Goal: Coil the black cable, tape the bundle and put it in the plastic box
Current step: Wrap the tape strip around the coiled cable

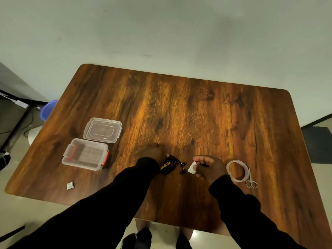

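**A:** Black cable, coiled into a small bundle with a yellow-and-black tag on it, lies on the wooden table just to the right of the left hand, its two earbud ends pointing toward the right hand.

**B:** And the left hand's fingers?

**A:** Curled into a loose fist, knuckles up, pressed against the bundle's left edge. Whether they actually pinch a strand of it, I cannot tell; the sleeve and the back of the hand cover that spot.

**B:** Right hand?

**A:** Palm turned up, fingers bent inward, and a small white piece of tape is caught at the tips of thumb and forefinger. That piece sits between the two hands, just beside the earbuds but clear of them.

**B:** What's beyond the right hand?

**A:** On the outer side of its knuckles, the clear tape roll lies flat, with small scissors touching the roll's far edge.

**B:** The box?

**A:** The plastic box, open, red latches, stands well apart to the left of the left fist. Its clear lid lies just behind it. A crumpled white scrap rests nearer the table edge, below the box.
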